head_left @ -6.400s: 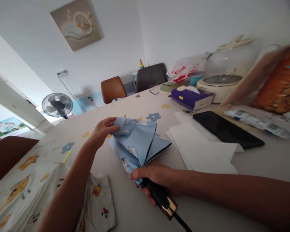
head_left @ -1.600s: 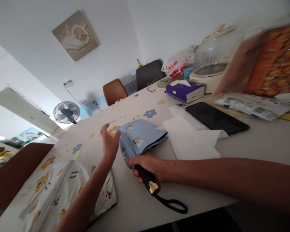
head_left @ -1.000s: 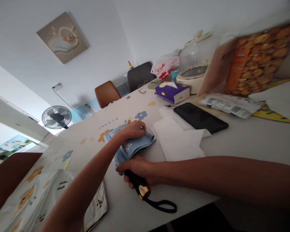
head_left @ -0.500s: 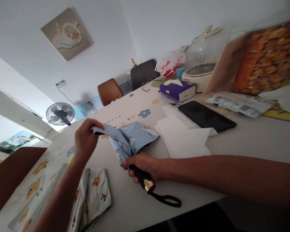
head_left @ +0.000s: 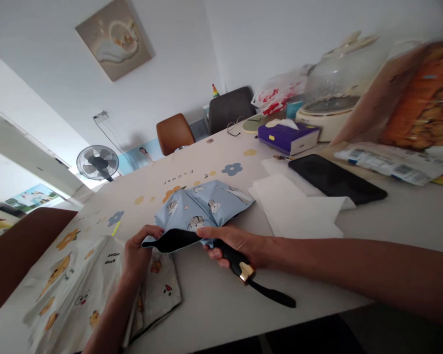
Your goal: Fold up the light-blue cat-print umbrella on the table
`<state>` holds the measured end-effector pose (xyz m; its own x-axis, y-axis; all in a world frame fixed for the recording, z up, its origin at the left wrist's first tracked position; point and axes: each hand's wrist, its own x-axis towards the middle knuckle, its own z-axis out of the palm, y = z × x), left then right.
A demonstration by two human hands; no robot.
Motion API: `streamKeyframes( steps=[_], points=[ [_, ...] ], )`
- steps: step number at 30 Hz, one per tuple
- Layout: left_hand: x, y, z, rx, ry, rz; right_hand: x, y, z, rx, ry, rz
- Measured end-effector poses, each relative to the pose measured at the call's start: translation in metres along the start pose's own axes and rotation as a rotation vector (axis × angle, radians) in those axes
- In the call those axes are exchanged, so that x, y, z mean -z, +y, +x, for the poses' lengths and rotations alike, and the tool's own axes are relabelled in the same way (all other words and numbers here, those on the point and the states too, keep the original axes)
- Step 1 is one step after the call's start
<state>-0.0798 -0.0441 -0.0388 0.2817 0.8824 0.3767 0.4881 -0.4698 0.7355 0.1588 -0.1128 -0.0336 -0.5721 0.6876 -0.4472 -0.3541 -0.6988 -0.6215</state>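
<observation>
A light blue folding umbrella (head_left: 210, 199) with cartoon animal prints lies partly bunched above the table, its canopy loose in folds. My right hand (head_left: 239, 243) is wrapped round its black handle (head_left: 232, 260), which has a gold end cap and a black wrist strap (head_left: 275, 294). The right thumb presses on the canopy near the handle. At the left, my left hand (head_left: 142, 246) pinches the edge of one canopy panel, whose black underside (head_left: 175, 240) shows. A cream patterned fabric pouch (head_left: 164, 290) lies below the left wrist.
White papers (head_left: 295, 206) and a black phone (head_left: 335, 178) lie right of the umbrella. Behind them stand a purple tissue pack (head_left: 288, 137), a glass kettle (head_left: 332, 93) and an orange snack bag (head_left: 424, 98). Cream printed fabric (head_left: 74, 295) covers the table's left. Eyeglasses (head_left: 234, 127) lie far back.
My left hand has moved down and toward me with the panel edge, folding the panel over so its black underside shows. My right hand keeps hold of the handle.
</observation>
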Motion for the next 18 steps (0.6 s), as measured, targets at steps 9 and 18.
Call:
streamKeyframes(
  steps=[9,18],
  points=[
    [0.0015,-0.0026,0.0,-0.031,-0.06,-0.25,0.0061,-0.0029,0.004,-0.048,-0.036,0.025],
    [0.0025,-0.0045,-0.0021,-0.01,-0.055,-0.232,0.0026,-0.0015,0.003,-0.029,0.038,-0.014]
  ],
)
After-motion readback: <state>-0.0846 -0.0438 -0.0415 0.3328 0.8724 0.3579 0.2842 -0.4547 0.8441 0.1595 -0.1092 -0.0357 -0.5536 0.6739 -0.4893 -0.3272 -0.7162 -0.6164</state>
